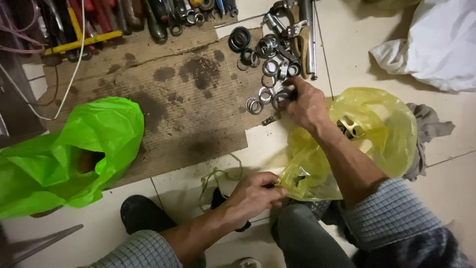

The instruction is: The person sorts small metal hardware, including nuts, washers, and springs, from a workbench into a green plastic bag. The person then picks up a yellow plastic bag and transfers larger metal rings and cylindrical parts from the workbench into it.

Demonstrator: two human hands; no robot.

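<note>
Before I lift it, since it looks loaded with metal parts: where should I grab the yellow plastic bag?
Probably at the gathered mouth of the yellow plastic bag, the near-left end where the left hand already pinches it. Come from the near side: the film bunches there, while the body bulges wide with a metal part inside.

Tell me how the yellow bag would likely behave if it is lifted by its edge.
The yellow bag is thin, crinkled film, so it would probably hang floppy and lose its shape. Metal parts show through it, so it may feel heavy for its size and sag there. The left hand pinches a ragged edge, which might tear under that weight.
</note>
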